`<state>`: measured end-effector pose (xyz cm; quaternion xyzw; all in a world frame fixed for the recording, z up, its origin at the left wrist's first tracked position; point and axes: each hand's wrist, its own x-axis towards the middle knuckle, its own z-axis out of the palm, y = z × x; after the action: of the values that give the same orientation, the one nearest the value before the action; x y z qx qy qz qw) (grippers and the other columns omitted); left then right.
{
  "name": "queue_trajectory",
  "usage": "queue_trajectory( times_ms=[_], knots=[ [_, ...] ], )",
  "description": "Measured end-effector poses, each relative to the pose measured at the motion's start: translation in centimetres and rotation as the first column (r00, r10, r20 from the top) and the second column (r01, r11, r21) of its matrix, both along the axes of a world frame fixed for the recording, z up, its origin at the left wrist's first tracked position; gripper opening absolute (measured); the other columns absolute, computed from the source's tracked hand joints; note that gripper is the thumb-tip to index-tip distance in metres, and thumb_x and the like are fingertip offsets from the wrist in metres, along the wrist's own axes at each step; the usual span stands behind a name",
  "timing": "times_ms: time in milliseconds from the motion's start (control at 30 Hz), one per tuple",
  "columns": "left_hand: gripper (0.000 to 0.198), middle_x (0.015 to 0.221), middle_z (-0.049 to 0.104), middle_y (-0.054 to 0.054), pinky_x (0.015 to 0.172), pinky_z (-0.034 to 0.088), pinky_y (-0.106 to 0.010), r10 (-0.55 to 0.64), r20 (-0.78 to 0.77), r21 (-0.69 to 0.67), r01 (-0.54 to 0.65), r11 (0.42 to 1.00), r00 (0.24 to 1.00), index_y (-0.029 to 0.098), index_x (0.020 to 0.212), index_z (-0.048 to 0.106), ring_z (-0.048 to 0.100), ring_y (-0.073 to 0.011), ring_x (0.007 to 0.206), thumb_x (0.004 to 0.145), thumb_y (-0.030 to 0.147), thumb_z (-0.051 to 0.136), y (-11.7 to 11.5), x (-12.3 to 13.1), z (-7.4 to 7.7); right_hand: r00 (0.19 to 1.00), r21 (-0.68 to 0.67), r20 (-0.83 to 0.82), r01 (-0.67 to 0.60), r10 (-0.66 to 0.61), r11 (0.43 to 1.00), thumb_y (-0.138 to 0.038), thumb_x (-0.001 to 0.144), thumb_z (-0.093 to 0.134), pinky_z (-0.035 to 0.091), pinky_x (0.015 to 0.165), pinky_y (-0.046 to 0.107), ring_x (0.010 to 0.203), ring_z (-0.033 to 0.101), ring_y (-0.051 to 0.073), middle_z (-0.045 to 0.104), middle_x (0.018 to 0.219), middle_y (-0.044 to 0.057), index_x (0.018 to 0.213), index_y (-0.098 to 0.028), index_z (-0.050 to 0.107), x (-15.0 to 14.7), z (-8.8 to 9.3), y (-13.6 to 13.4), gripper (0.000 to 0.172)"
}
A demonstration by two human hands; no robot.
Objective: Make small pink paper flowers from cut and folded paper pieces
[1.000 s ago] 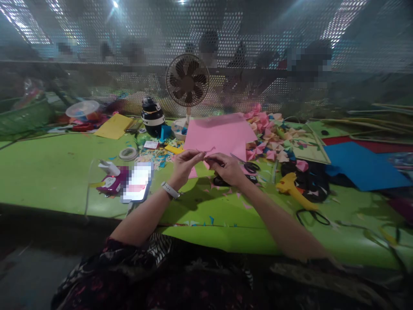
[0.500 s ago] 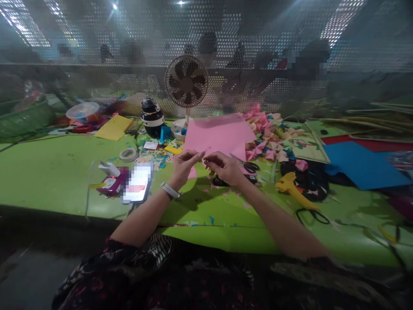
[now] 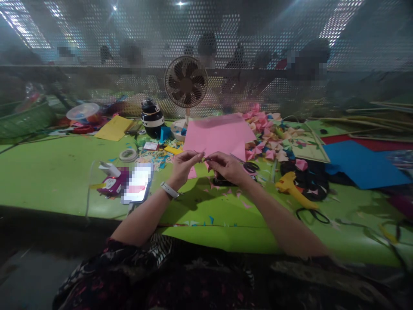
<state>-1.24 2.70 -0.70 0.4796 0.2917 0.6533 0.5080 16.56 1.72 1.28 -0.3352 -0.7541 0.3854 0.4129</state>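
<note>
My left hand (image 3: 184, 167), with a white band (image 3: 169, 190) at the wrist, pinches its thumb and fingers together. Facing it, my right hand (image 3: 226, 168) is pinched too, and the fingertips of both almost meet. Whatever they hold is too small to make out. Just behind the fingers lie large pink paper sheets (image 3: 216, 135). Black-handled scissors (image 3: 251, 167) rest beyond my right hand, and a dark object (image 3: 222, 182) sits partly hidden under it. A small pink paper piece (image 3: 192, 173) lies beside my left hand.
Folded pink and peach paper pieces (image 3: 263, 137) are heaped at the back right. A yellow glue gun (image 3: 295, 189) and blue sheets (image 3: 364, 163) lie right. To the left are a lit phone (image 3: 138, 183), a purple device (image 3: 112, 183) and a tape roll (image 3: 128, 155). A fan (image 3: 186, 82) stands behind.
My fingers have shifted only slightly, both hands still pinched close together. More of the dark object under my right hand looks covered. The rest of the table looks the same.
</note>
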Motion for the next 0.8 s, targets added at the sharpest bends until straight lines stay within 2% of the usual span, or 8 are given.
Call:
queue_trajectory(
  times_ms=[100, 267, 500, 667, 800],
  knots=[
    [0.034, 0.06, 0.066, 0.001, 0.067, 0.05, -0.025, 0.055, -0.011, 0.001, -0.055, 0.998, 0.998, 0.017, 0.058, 0.07, 0.059, -0.0087, 0.06, 0.056, 0.043, 0.093, -0.25, 0.05, 0.35, 0.999, 0.032, -0.002, 0.05, -0.05, 0.998, -0.053, 0.084, 0.069, 0.049, 0.056, 0.025, 0.06, 0.058, 0.011, 0.066, 0.076, 0.0, 0.099, -0.019, 0.066, -0.23, 0.1, -0.32, 0.038],
    [0.033, 0.063, 0.069, 0.0, 0.068, 0.052, -0.025, 0.031, -0.006, -0.002, -0.031, 1.0, 1.0, 0.018, 0.066, 0.075, 0.061, -0.0093, 0.061, 0.056, 0.045, 0.092, -0.49, 0.15, 0.67, 0.997, 0.039, 0.024, 0.071, -0.071, 0.997, -0.054, 0.092, 0.058, 0.047, 0.051, 0.024, 0.048, 0.055, 0.009, 0.067, 0.073, 0.0, 0.104, -0.018, 0.067, 0.03, 0.08, -0.28, 0.039],
    [0.031, 0.076, 0.076, -0.003, 0.076, 0.057, -0.031, 0.017, -0.028, -0.004, -0.017, 1.0, 0.999, 0.02, 0.074, 0.079, 0.068, -0.014, 0.07, 0.058, 0.044, 0.092, -0.45, 0.14, 0.53, 0.999, 0.075, 0.024, 0.047, -0.049, 0.996, -0.052, 0.093, 0.058, 0.045, 0.051, 0.024, 0.047, 0.052, 0.008, 0.067, 0.074, 0.0, 0.104, -0.018, 0.067, 0.32, 0.13, 0.06, 0.037],
    [0.029, 0.067, 0.073, -0.003, 0.071, 0.057, -0.029, 0.042, -0.056, 0.032, -0.04, 0.999, 0.998, 0.018, 0.064, 0.076, 0.067, -0.0133, 0.064, 0.059, 0.042, 0.092, -0.47, 0.06, 0.4, 0.996, 0.048, 0.081, 0.038, -0.042, 0.998, -0.054, 0.096, 0.051, 0.043, 0.049, 0.023, 0.047, 0.055, 0.009, 0.066, 0.07, 0.0, 0.095, -0.018, 0.065, 0.11, 0.77, -0.62, 0.038],
    [0.028, 0.07, 0.075, -0.003, 0.072, 0.057, -0.028, 0.029, -0.048, 0.056, -0.027, 0.998, 0.998, 0.019, 0.071, 0.078, 0.068, -0.0125, 0.065, 0.061, 0.042, 0.091, -0.47, 0.13, 0.39, 0.991, 0.075, 0.093, 0.088, -0.095, 0.993, -0.057, 0.097, 0.046, 0.043, 0.05, 0.023, 0.045, 0.054, 0.01, 0.062, 0.062, -0.001, 0.085, -0.019, 0.061, -0.04, 0.92, -0.83, 0.043]
  ],
)
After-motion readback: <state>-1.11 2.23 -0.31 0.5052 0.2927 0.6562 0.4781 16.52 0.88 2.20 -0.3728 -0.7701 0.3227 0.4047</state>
